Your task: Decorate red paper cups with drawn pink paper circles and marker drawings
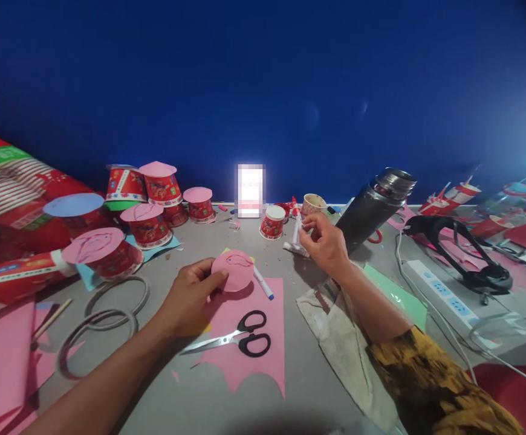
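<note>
My left hand (194,293) pinches a round pink paper disc (232,275) at its left edge, thumb on top; a red and blue line drawing marks the disc. Below it lies a pink paper sheet (267,314) with scalloped cut-outs, bearing black-handled scissors (240,339) and a white marker with a blue end (263,283). Closed around a slim white tube with a red tip (296,225), my right hand (325,241) is beside the dark thermos. Another whitish piece (295,248) lies beneath the tube. Just left stands an upside-down red paper cup (272,223).
Several red cups topped with paper discs (149,226) stand at the left, near grey rings (113,317). On the right are the thermos (372,208), a cloth (335,344), green paper (394,296), a power strip (444,296) with cables and a black strap (462,254).
</note>
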A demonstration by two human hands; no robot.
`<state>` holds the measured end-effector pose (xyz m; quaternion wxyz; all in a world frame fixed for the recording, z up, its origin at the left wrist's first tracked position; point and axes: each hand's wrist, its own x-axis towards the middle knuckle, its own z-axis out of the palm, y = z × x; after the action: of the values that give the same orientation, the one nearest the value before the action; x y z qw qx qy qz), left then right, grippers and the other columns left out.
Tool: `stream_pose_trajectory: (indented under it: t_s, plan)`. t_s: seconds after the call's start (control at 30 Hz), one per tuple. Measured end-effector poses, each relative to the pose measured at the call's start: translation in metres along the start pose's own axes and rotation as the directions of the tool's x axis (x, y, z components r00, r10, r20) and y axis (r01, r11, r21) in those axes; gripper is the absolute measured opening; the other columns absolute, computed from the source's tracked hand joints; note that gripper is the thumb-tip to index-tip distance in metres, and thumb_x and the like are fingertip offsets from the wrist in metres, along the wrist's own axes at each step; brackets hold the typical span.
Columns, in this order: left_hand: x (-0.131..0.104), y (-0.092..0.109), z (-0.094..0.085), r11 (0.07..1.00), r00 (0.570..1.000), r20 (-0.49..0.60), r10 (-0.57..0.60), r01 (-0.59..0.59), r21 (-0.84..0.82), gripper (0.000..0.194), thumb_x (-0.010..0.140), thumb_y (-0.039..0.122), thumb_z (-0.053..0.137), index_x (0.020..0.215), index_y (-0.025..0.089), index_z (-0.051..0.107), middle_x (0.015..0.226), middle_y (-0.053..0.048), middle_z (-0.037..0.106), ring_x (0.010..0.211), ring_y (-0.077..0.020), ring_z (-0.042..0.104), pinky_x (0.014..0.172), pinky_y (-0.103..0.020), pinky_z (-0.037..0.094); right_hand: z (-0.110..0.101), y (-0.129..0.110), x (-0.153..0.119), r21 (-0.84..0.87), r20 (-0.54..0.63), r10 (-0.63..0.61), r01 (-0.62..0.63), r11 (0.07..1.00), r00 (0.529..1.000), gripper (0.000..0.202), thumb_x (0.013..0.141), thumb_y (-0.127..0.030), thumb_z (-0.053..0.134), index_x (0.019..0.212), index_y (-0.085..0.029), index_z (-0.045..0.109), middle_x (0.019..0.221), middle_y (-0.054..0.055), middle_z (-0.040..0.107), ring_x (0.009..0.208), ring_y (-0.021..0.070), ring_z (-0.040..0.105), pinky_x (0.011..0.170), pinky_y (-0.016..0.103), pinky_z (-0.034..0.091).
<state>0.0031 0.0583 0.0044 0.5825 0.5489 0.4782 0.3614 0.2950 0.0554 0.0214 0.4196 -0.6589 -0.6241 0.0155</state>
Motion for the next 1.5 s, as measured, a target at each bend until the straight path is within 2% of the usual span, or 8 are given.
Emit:
stream_pose_trajectory:
  t_s: [0.13,0.37,0.47,0.73,0.87,1.03,1.2,1.5]
  plan:
    - [0.003,0.002,-0.005,0.999,0.997,-0.076,0.014,-0.011,0.041,0.027,0.068,0.042,0.074,0.065,0.018,0.061,0.057,0.004,0.053,0.055,-0.0107,0.044,0.051,-0.022,0.034,0.012,-0.001,-0.009,0.472,0.197,-0.006,-0.09,0.877,0.98,0.02,0.084,-0.034,0.066,0.098,-0.02,0.072,0.081,0.0,0.07,0.056,0.01,0.053,0.053,0.023,0.041]
    - [0.002,0.004,-0.005,0.997,0.997,0.03,-0.069,0.07,-0.027,0.028,0.063,0.037,0.078,0.079,0.018,0.065,0.065,0.003,0.061,0.057,-0.012,0.051,0.054,-0.023,0.037,0.015,-0.009,-0.018,0.658,0.527,-0.051,-0.37,0.656,0.848,0.04,0.075,-0.024,0.069,0.114,-0.02,0.075,0.086,0.0,0.07,0.065,0.0101,0.058,0.055,0.021,0.044]
    - [-0.001,0.007,-0.005,0.996,0.992,0.107,-0.072,0.065,0.064,0.029,0.065,0.037,0.077,0.084,0.017,0.068,0.073,-0.001,0.067,0.062,-0.0149,0.057,0.057,-0.025,0.041,0.017,-0.018,-0.024,0.658,0.493,-0.09,-0.303,0.69,0.865,0.044,0.07,-0.022,0.077,0.114,-0.019,0.073,0.088,0.0,0.07,0.072,0.0114,0.062,0.063,0.023,0.05]
    - [-0.002,0.016,-0.017,0.913,0.95,0.313,-0.024,-0.107,0.395,0.021,0.07,0.031,0.07,0.086,0.02,0.077,0.081,-0.002,0.074,0.073,-0.0218,0.064,0.062,-0.028,0.046,0.021,-0.032,-0.025,0.634,0.369,-0.035,-0.224,0.74,0.929,0.039,0.093,-0.052,0.068,0.107,-0.017,0.075,0.074,-0.001,0.068,0.05,0.0074,0.055,0.049,0.022,0.043]
    - [0.007,0.021,-0.025,0.85,0.969,0.243,0.053,-0.171,0.498,0.026,0.07,0.036,0.07,0.089,0.021,0.078,0.077,0.0,0.071,0.068,-0.0195,0.06,0.06,-0.028,0.042,0.023,-0.042,-0.008,0.661,0.45,0.011,-0.341,0.669,0.893,0.043,0.09,-0.058,0.069,0.1,-0.016,0.072,0.077,0.001,0.07,0.049,0.0065,0.055,0.044,0.02,0.039]
    - [0.019,0.013,-0.03,0.784,0.98,0.123,0.155,-0.198,0.588,0.044,0.071,0.037,0.069,0.111,0.019,0.073,0.077,0.001,0.063,0.069,-0.0183,0.056,0.064,-0.03,0.044,0.043,-0.06,0.006,0.665,0.417,-0.002,-0.304,0.682,0.909,0.038,0.089,-0.053,0.071,0.08,-0.017,0.065,0.059,-0.004,0.061,0.045,0.0058,0.048,0.043,0.019,0.036]
    - [0.014,0.005,-0.034,0.616,0.909,0.02,0.417,-0.298,0.729,0.032,0.086,0.039,0.062,0.11,0.02,0.07,0.108,-0.007,0.065,0.093,-0.0224,0.064,0.089,-0.038,0.051,0.064,-0.064,0.001,0.675,0.477,-0.011,-0.358,0.645,0.879,0.046,0.086,-0.062,0.069,0.087,-0.017,0.067,0.07,0.001,0.071,0.047,0.0078,0.053,0.042,0.021,0.038]
    - [-0.004,-0.002,-0.019,0.509,0.939,0.186,0.29,-0.316,0.801,0.027,0.09,0.044,0.062,0.1,0.021,0.071,0.103,-0.007,0.064,0.099,-0.0264,0.063,0.089,-0.041,0.05,0.071,-0.043,-0.022,0.586,0.362,-0.033,-0.2,0.785,0.932,0.043,0.096,-0.059,0.06,0.078,-0.02,0.062,0.062,-0.002,0.06,0.055,0.0118,0.054,0.052,0.023,0.044]
